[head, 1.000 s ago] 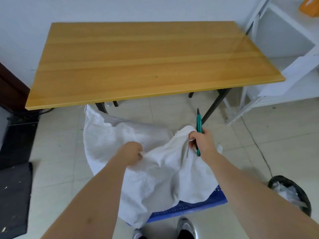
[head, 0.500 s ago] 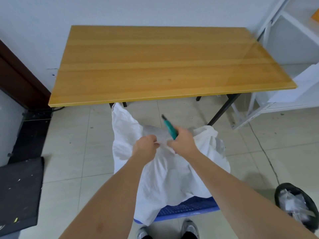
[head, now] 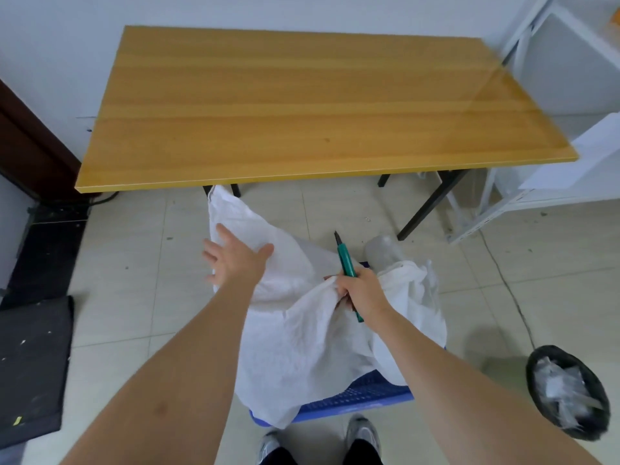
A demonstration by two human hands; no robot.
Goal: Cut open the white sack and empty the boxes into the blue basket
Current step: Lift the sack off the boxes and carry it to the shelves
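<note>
The left hand (head: 235,260) has let go of the sack (head: 302,330) and spreads open at centre frame. The right hand (head: 360,290) grips both sack and knife (head: 345,260). The sack drapes limp over the basket (head: 352,396), lower centre; it looks emptied.

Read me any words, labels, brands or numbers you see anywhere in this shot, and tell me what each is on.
None can be read.
The green cutter in the right hand: no marking shows.
The white sack, blue basket and table: plain.
The white sheet on the shelf: looks blank.
</note>
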